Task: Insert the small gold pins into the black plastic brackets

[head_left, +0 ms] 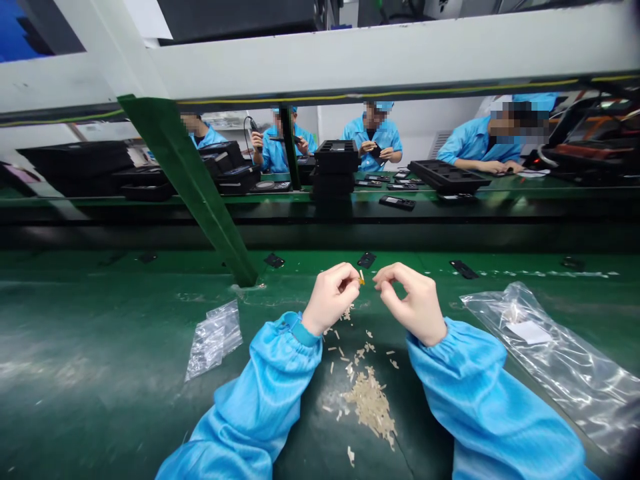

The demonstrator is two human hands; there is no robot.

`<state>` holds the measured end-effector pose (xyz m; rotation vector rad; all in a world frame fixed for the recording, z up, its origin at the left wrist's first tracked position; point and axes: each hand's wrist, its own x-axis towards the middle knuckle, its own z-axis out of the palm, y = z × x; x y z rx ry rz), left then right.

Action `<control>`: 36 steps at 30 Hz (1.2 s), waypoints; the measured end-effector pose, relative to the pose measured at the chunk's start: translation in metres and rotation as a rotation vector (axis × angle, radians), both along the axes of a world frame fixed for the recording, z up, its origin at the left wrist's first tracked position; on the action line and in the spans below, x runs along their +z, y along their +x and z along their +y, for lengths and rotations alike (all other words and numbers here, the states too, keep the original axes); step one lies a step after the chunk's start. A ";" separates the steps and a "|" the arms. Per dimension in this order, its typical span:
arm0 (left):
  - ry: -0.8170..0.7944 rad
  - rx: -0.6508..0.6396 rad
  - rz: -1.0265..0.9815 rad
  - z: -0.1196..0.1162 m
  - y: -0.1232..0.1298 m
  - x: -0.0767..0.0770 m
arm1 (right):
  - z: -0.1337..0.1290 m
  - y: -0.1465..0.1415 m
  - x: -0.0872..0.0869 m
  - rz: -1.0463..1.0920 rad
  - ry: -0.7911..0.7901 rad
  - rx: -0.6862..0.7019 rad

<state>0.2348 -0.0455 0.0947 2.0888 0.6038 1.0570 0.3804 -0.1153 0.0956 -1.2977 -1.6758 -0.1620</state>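
Note:
My left hand (334, 295) is closed in a pinch, with a small yellow and cream strip (362, 277) sticking out from its fingertips. Just right of it, my right hand (414, 300) has thumb and forefinger curled together; whatever lies between those tips is too small to make out. The two hands face each other, a little apart, above the green worktop (280, 427). Below and between my sleeves lies a heap of small beige pieces (371, 405), with loose ones scattered up toward my left hand.
Clear plastic bags (215, 337) lie on the left, and a larger clear bag (555, 360) on the right. Several flat black parts (464, 269) lie along the back. A green post (195, 193) slants down at left. Co-workers in blue sit beyond, near stacked black trays (336, 167).

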 end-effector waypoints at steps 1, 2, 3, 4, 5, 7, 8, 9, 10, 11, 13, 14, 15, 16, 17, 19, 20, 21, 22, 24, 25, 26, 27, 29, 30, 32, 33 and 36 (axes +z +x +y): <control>0.008 -0.028 -0.013 0.000 -0.002 0.002 | -0.002 0.000 0.003 0.024 -0.024 0.065; 0.018 -0.051 -0.021 -0.001 -0.003 0.004 | -0.003 -0.001 0.006 0.041 -0.040 0.118; 0.028 -0.071 -0.026 -0.002 -0.004 0.006 | -0.004 -0.003 0.008 0.056 -0.049 0.156; 0.038 -0.086 -0.027 -0.002 -0.005 0.007 | -0.005 -0.004 0.010 0.074 -0.051 0.177; 0.049 -0.097 -0.027 -0.003 -0.005 0.008 | -0.005 -0.006 0.011 0.094 -0.051 0.185; 0.074 -0.114 -0.026 -0.004 -0.006 0.008 | -0.006 -0.008 0.012 0.128 -0.068 0.192; 0.088 -0.119 -0.029 -0.005 -0.006 0.008 | -0.006 -0.008 0.012 0.136 -0.082 0.195; 0.101 -0.123 -0.032 -0.005 -0.006 0.008 | -0.006 -0.009 0.012 0.138 -0.093 0.194; 0.110 -0.123 -0.034 -0.006 -0.006 0.007 | -0.006 -0.009 0.012 0.133 -0.096 0.190; 0.117 -0.120 -0.034 -0.006 -0.006 0.007 | -0.006 -0.009 0.012 0.122 -0.094 0.183; 0.123 -0.106 -0.025 -0.006 -0.006 0.007 | -0.006 -0.008 0.011 0.093 -0.074 0.168; 0.124 -0.100 -0.020 -0.006 -0.006 0.007 | -0.006 -0.008 0.011 0.081 -0.067 0.167; 0.127 -0.096 -0.017 -0.005 -0.006 0.007 | -0.006 -0.007 0.010 0.070 -0.065 0.171; 0.129 -0.094 -0.016 -0.005 -0.006 0.007 | -0.005 -0.007 0.010 0.062 -0.068 0.181; 0.130 -0.096 -0.017 -0.005 -0.006 0.008 | -0.005 -0.006 0.010 0.055 -0.072 0.192; 0.123 -0.106 -0.024 -0.004 -0.006 0.009 | -0.005 -0.004 0.010 0.047 -0.079 0.210; 0.115 -0.111 -0.026 -0.003 -0.006 0.009 | -0.005 -0.004 0.011 0.044 -0.078 0.210; 0.108 -0.115 -0.029 -0.003 -0.007 0.009 | -0.005 -0.003 0.011 0.040 -0.077 0.204; 0.104 -0.118 -0.031 -0.002 -0.007 0.009 | -0.005 -0.003 0.012 0.036 -0.073 0.195; 0.110 -0.115 -0.027 -0.002 -0.007 0.009 | -0.005 -0.003 0.012 0.024 -0.065 0.182; 0.119 -0.108 -0.024 -0.003 -0.007 0.008 | -0.005 -0.004 0.012 0.017 -0.063 0.179; 0.130 -0.100 -0.019 -0.004 -0.007 0.008 | -0.005 -0.004 0.011 0.009 -0.059 0.178; 0.140 -0.091 -0.014 -0.004 -0.006 0.008 | -0.005 -0.005 0.011 0.001 -0.055 0.178; 0.154 -0.076 -0.003 -0.006 -0.005 0.008 | -0.005 -0.006 0.010 -0.019 -0.048 0.179; 0.160 -0.070 0.002 -0.007 -0.005 0.008 | -0.005 -0.006 0.010 -0.027 -0.044 0.180; 0.167 -0.066 0.011 -0.007 -0.004 0.009 | -0.005 -0.007 0.010 -0.035 -0.045 0.186; 0.165 -0.065 0.014 -0.007 -0.004 0.010 | -0.005 -0.007 0.010 -0.035 -0.050 0.188; 0.117 -0.082 0.016 -0.005 -0.006 0.011 | -0.006 -0.004 0.013 -0.030 -0.060 0.177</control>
